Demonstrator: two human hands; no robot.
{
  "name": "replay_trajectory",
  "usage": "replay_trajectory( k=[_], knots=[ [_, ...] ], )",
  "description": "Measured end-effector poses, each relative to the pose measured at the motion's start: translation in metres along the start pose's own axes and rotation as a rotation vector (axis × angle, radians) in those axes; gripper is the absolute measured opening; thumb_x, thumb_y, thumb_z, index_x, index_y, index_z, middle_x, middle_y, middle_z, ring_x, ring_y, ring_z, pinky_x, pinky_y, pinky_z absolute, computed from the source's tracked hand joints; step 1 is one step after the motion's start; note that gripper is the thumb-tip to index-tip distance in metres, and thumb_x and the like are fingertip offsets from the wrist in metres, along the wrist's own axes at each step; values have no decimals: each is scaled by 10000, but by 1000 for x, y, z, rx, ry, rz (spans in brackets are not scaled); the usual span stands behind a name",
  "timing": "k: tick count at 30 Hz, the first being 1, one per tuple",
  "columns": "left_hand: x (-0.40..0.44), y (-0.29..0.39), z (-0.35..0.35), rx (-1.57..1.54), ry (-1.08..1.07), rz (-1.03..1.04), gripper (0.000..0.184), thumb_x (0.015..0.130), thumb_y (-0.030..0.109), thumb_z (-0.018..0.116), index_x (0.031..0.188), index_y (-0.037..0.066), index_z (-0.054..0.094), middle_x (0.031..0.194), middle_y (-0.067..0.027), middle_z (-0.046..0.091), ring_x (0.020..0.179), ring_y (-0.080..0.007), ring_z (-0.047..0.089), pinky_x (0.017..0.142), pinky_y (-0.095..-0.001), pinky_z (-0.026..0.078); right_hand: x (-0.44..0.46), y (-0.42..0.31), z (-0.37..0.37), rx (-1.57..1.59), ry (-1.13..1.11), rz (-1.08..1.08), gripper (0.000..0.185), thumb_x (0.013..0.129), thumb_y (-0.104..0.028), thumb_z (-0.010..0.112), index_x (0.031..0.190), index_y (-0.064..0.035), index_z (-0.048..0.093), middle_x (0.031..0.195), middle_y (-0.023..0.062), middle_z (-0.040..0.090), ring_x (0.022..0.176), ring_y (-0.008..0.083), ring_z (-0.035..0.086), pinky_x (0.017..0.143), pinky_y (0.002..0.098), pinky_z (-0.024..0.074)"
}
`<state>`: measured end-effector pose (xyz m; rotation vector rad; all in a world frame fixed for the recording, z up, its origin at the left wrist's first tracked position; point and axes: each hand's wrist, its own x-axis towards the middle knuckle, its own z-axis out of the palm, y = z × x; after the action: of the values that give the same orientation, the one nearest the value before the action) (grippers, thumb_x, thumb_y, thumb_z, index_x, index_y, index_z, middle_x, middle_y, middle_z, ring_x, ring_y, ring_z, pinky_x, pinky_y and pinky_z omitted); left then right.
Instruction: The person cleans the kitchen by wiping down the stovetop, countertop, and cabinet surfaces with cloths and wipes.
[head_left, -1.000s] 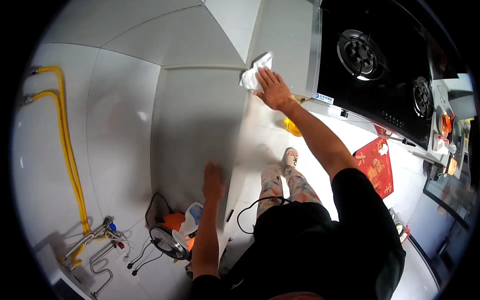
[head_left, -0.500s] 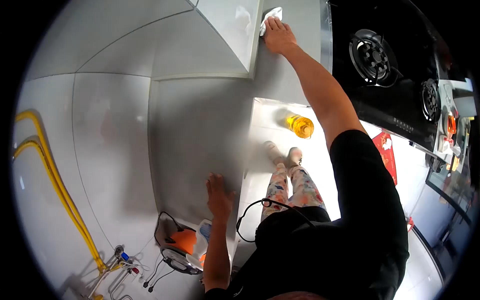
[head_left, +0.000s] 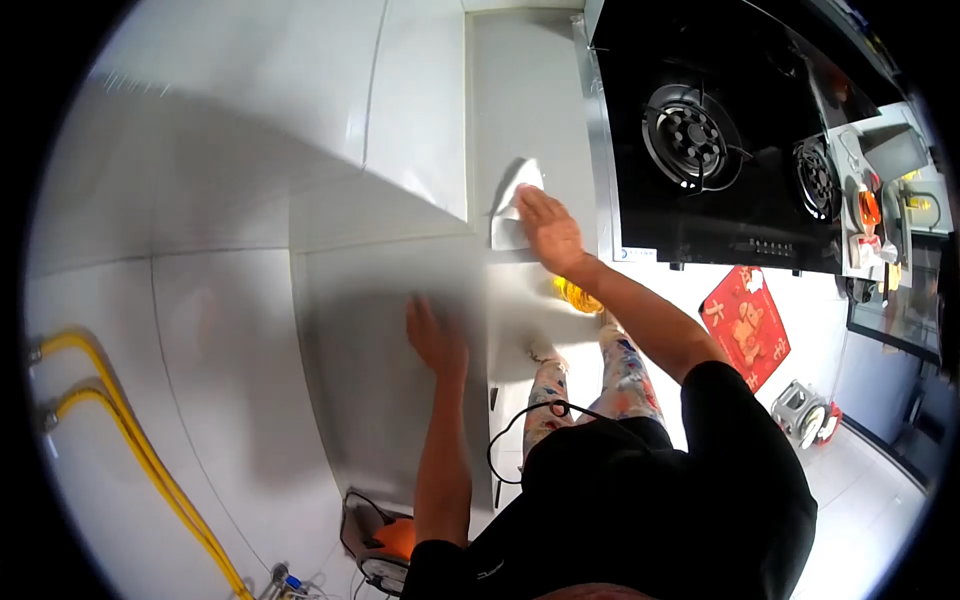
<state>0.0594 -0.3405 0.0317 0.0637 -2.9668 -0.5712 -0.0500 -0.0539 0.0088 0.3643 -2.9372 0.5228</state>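
Note:
My right hand (head_left: 552,232) lies over a white cloth (head_left: 512,218) on the narrow grey counter (head_left: 525,90), left of the black gas stove (head_left: 730,120). Its fingers are extended and press on the cloth's right side. Lower and to the left, my left hand (head_left: 437,338) rests on the wider grey counter (head_left: 380,400), fingers stretched, with nothing in it.
A bottle of yellow liquid (head_left: 578,294) stands on the floor below my right forearm. Yellow hoses (head_left: 150,450) run along the left wall. An orange item (head_left: 396,538) sits at the counter's lower end. A red mat (head_left: 747,328) lies at right.
My right hand and the cloth have come back from the far part of the narrow counter to near its corner. My left hand has shifted slightly forward on the grey surface. The view has turned.

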Motion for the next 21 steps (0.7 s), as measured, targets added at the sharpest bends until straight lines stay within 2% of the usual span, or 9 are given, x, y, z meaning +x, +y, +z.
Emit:
replay_trajectory(
  k=[2,3,6,8,12,14,18,20,21],
  knots=[
    [30,17,23,80,64,-96,546,992,233,648,1462,-16,521,1566,-239,428,1435,-412,407,1188,-532,305,27,-10,15,-9,9,-21,518,1070,-212,403,1537,10,389,1664,166,291,1565,300,235,1289,436,174],
    [38,23,29,80,59,-88,546,992,233,648,1462,-16,521,1566,-239,428,1435,-412,407,1188,-532,305,47,-16,-1,-2,-134,21,549,1083,-221,338,1581,6,304,1705,146,195,1594,284,136,1304,436,118],
    [34,29,35,232,0,-152,573,1015,280,590,1498,-8,478,1596,-232,388,1458,-397,382,1200,-525,291,112,-5,-10,-19,-204,8,567,1091,-249,308,1590,20,296,1708,147,195,1590,278,145,1299,439,138],
    [35,25,42,254,98,-145,576,1011,358,491,1463,3,527,1567,-241,414,1453,-395,382,1186,-546,283,136,10,1,-48,-176,2,564,1092,-253,303,1581,27,313,1703,150,210,1585,276,161,1295,444,147],
    [35,33,39,262,60,-194,599,1003,357,488,1490,8,498,1570,-244,404,1463,-406,361,1197,-556,257,164,33,-2,-173,-154,-36,568,1089,-267,304,1565,41,343,1690,154,251,1578,271,188,1286,460,164],
    [38,36,38,321,-59,-285,608,1040,336,453,1555,16,414,1636,-201,337,1507,-372,307,1229,-546,212,184,48,1,-140,-151,-31,571,1086,-266,306,1568,39,341,1692,154,251,1581,271,184,1286,464,161],
    [41,40,39,339,-44,-307,634,1044,370,441,1569,18,390,1636,-195,331,1513,-367,288,1231,-543,202,242,90,-1,-133,-171,-43,579,1076,-258,303,1574,37,333,1702,146,234,1588,270,172,1287,473,150],
    [41,39,37,336,-101,-349,648,1052,419,409,1560,17,401,1619,-204,349,1495,-379,304,1217,-549,219,273,111,4,-166,-171,-44,583,1076,-252,292,1585,31,313,1714,134,204,1589,263,169,1290,476,140],
    [41,37,40,337,-99,-354,648,1052,419,409,1560,17,401,1619,-204,349,1495,-379,304,1217,-549,219,291,121,3,-181,-155,-28,584,1085,-283,292,1581,23,325,1715,121,207,1590,254,162,1290,475,138]
  ],
)
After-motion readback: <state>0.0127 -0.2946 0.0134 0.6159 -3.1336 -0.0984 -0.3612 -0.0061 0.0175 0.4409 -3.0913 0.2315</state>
